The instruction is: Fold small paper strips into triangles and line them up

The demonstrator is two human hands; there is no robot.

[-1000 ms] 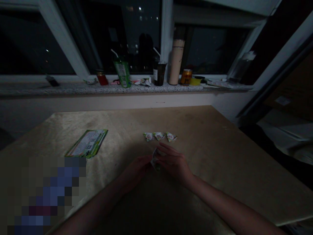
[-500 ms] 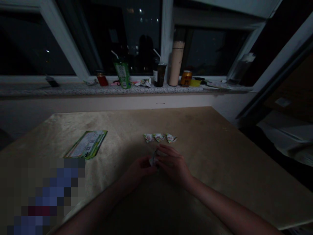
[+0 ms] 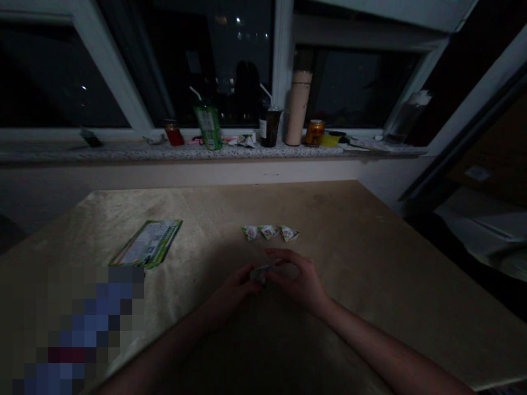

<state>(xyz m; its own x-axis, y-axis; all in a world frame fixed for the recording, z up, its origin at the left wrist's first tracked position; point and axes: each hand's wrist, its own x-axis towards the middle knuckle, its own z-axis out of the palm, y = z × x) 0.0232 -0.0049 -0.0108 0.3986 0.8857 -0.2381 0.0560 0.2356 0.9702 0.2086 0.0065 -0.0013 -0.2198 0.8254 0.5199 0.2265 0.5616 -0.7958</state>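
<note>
Near the middle of the table, a small pale folded paper (image 3: 259, 272) is between my hands. My left hand (image 3: 236, 286) pinches its left side between thumb and fingers. At its right end, my right hand (image 3: 300, 277) grips with the thumb and a finger, while the index finger arches above it. Dim light hides the exact finger contact. Just beyond my hands lie three small folded triangles printed in green and white, in a row: a left triangle (image 3: 251, 233), a middle triangle (image 3: 269, 231) and a right triangle (image 3: 289, 233).
Green printed sheets (image 3: 148, 243) lie on the left of the beige table (image 3: 349, 230), beside a pixelated patch. On the windowsill (image 3: 239, 154) stand a green cup (image 3: 208, 127), a dark cup (image 3: 270, 127), a pale tall flask (image 3: 297, 109), an orange can (image 3: 314, 133) and a red jar (image 3: 173, 134).
The folded paper has turned from upright to lying flatter. My right hand has opened somewhat, its fingers lifting away from the paper and arching. The triangles and sheets have stayed put.
</note>
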